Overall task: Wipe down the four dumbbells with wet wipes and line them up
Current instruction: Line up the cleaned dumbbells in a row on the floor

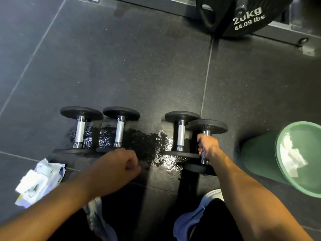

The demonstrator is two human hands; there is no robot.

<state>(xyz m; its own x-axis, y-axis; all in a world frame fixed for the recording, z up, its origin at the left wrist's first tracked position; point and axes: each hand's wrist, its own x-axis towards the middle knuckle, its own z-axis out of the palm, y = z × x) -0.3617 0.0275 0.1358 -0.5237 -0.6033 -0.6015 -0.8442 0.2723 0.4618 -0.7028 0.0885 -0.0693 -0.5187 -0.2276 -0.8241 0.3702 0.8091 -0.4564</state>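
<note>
a: so where's everything sitting?

b: four dumbbells on the dark rubber floor (121, 66), handles pointing away from the camera. the leftmost dumbbell (80, 132) and the second dumbbell (119, 131) sit just beside each other. there's a gap with a wet patch (147, 145), then the third dumbbell (180, 135).

a: and the fourth?

b: the fourth dumbbell (206, 134) is in the right hand (207, 145), fingers wrapped round the handle, just beside the third and set a bit nearer the camera. can't tell if it's lifted or resting.

a: left hand?

b: the left hand (114, 169) is curled into a loose fist, holding nothing i can see, hovering near the second one's close end.

a: wipes?

b: wet wipes pack (40, 181) at far left on the floor. green bin (298, 159) on the right with crumpled white wipes (290, 155) inside. a 20kg plate (243, 14) sits up top.
</note>
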